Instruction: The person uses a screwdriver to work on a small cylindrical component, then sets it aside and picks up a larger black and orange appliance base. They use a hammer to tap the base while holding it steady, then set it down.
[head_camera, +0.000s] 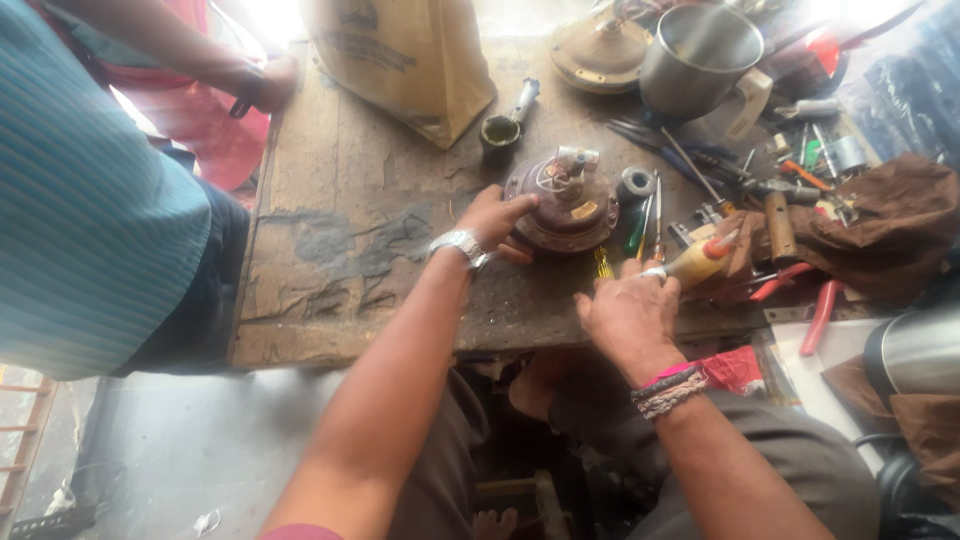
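Right hand (628, 312): nearest the camera, back turned up, fingers curled around the base of a yellow tool handle (697, 262) — clenched on it, wrist banded with threads, forearm coming in from the lower right.
Yellow tool handle: lying nearly flat, tip aimed up and right from the grasp toward the tool pile; probably held low so it stays ready at the bench edge.
Left hand (492, 222): a little farther out and to the left of that grasp, arm stretched long from the lower middle, watch on the wrist, palm and fingers pressed against the near left side of the motor (570, 200); seemingly steadying it — whether the fingers close under its rim cannot be told.
Motor: round, rust-brown, sitting upright on the workbench (350, 200), just beyond and left of the right hand's grasp, touching the left hand; copper wire and pale terminals on top.
Beside the motor: roll of tape (634, 183) just right of it, small cup (499, 134) just behind it.
Tool pile: screwdrivers and red-handled pliers (818, 318) right of the handle, a brown rag (880, 225) over part of them.
Far side: paper bag (410, 60) leaning at the back, steel pot (698, 50) well beyond the motor.
Left edge: another person's striped shirt (90, 200), a hand (272, 82) resting on the far corner, well apart from both grasps.
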